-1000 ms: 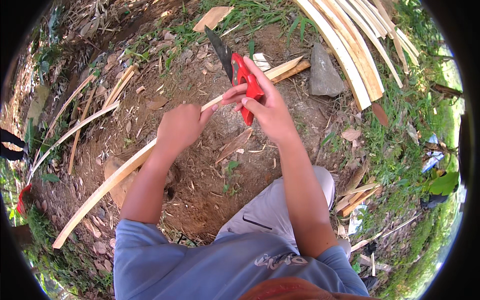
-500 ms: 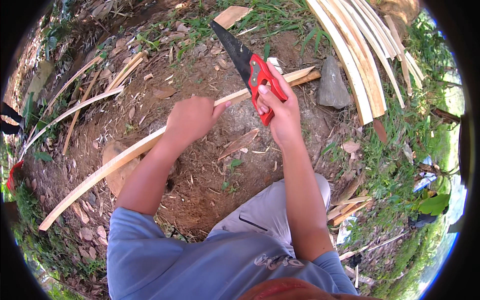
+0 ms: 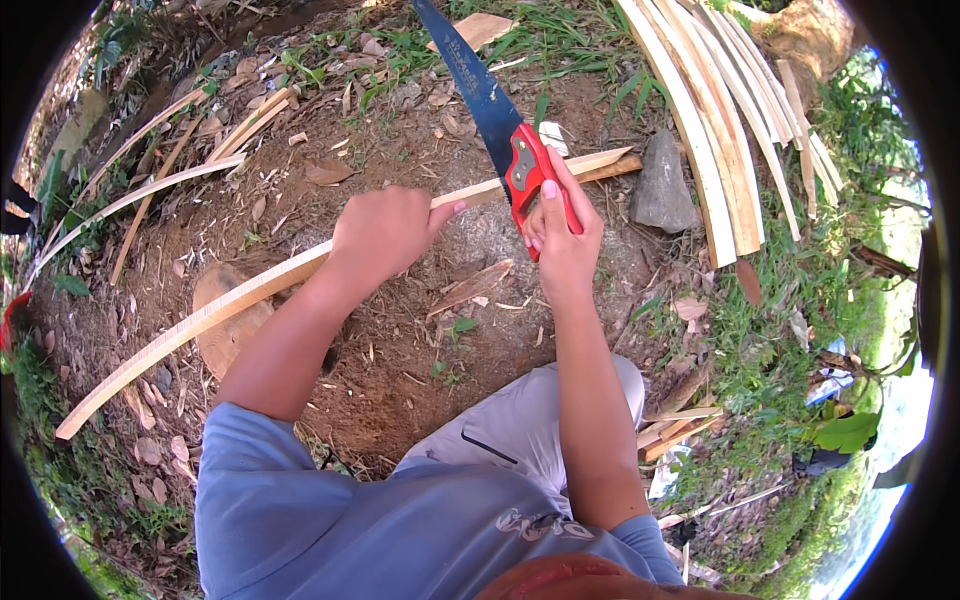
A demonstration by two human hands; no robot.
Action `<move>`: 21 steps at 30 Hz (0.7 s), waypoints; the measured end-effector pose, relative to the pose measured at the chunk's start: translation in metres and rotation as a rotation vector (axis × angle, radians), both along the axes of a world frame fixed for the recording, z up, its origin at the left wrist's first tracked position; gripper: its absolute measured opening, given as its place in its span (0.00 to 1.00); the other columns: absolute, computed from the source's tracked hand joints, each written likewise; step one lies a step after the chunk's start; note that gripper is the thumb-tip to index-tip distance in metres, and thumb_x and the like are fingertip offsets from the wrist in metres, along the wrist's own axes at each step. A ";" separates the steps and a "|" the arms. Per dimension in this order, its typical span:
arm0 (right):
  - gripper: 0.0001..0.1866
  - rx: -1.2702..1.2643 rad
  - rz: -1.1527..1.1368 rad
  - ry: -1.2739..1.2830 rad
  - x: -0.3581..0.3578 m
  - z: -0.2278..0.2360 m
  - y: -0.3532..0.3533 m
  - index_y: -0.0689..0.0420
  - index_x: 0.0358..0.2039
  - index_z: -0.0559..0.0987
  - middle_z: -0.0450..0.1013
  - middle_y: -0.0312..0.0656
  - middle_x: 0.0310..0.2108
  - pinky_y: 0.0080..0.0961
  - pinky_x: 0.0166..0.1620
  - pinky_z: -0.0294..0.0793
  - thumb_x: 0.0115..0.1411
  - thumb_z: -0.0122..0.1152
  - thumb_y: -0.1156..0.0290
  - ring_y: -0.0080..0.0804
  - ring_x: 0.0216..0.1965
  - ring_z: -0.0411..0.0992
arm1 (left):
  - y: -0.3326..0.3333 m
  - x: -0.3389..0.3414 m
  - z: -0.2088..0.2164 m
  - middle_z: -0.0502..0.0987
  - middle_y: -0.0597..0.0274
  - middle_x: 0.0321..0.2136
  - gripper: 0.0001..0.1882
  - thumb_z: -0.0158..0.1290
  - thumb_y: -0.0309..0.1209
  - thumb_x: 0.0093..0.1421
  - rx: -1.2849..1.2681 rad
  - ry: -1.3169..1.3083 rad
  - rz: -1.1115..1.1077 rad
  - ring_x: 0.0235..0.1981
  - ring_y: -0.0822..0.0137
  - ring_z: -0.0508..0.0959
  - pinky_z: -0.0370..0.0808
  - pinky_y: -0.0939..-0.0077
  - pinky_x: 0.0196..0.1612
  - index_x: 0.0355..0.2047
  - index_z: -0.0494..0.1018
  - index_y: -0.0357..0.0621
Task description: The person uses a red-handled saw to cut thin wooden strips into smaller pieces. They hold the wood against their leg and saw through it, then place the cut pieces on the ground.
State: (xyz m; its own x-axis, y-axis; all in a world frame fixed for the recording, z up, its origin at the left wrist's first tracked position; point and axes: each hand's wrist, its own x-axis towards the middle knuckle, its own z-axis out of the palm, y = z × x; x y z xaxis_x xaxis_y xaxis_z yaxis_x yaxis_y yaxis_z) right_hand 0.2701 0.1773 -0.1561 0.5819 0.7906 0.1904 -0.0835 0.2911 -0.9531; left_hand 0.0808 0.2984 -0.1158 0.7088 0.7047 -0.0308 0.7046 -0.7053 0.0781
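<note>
A long pale strip of wood (image 3: 190,332) lies slantwise in front of me, its far right end cut to a point. My left hand (image 3: 385,235) is closed over the strip near its middle, thumb along its near edge. In my right hand (image 3: 568,235) is a hand saw (image 3: 527,172) with a red handle, the fingers wrapped round the grip. Its dark blade points away from me and crosses the strip to the right of my left hand. Whether the teeth touch the wood is hard to tell.
A round log stump (image 3: 225,345) sits under the strip's left part. A grey stone (image 3: 662,185) lies near its right end. Several long cut strips (image 3: 705,130) are stacked at the far right, and thinner pieces (image 3: 150,205) lie at the far left.
The saw has turned so more of its blade face shows, and its tip reaches farther away. My left hand stays on the strip. The whole view has shifted slightly.
</note>
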 end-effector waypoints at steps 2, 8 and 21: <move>0.26 -0.025 -0.025 -0.066 -0.002 0.001 -0.001 0.60 0.71 0.74 0.75 0.31 0.30 0.17 0.25 0.63 0.77 0.60 0.65 0.13 0.23 0.64 | 0.000 0.001 0.000 0.83 0.45 0.25 0.40 0.42 0.63 0.76 -0.009 -0.015 -0.007 0.29 0.44 0.86 0.84 0.49 0.34 0.29 0.83 0.39; 0.23 -0.071 -0.084 -0.290 -0.006 -0.003 0.000 0.59 0.68 0.78 0.81 0.37 0.41 0.18 0.36 0.72 0.76 0.61 0.67 0.16 0.33 0.72 | 0.000 -0.001 -0.004 0.83 0.45 0.24 0.40 0.42 0.64 0.76 0.016 -0.049 -0.013 0.28 0.44 0.86 0.84 0.49 0.33 0.28 0.83 0.39; 0.24 -0.254 -0.100 -0.112 -0.010 0.003 -0.149 0.61 0.69 0.76 0.77 0.31 0.32 0.15 0.27 0.64 0.75 0.60 0.71 0.11 0.24 0.64 | 0.006 0.007 0.008 0.84 0.41 0.30 0.43 0.39 0.67 0.75 -0.211 0.047 0.096 0.37 0.39 0.86 0.82 0.44 0.44 0.31 0.82 0.38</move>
State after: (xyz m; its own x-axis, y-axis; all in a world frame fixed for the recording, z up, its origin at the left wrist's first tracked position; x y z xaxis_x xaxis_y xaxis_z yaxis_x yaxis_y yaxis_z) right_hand 0.2598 0.0279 -0.1533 0.6461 0.7608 0.0614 0.0439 0.0432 -0.9981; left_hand 0.0882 0.3039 -0.1074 0.6334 0.7430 -0.2165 0.7738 -0.6066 0.1824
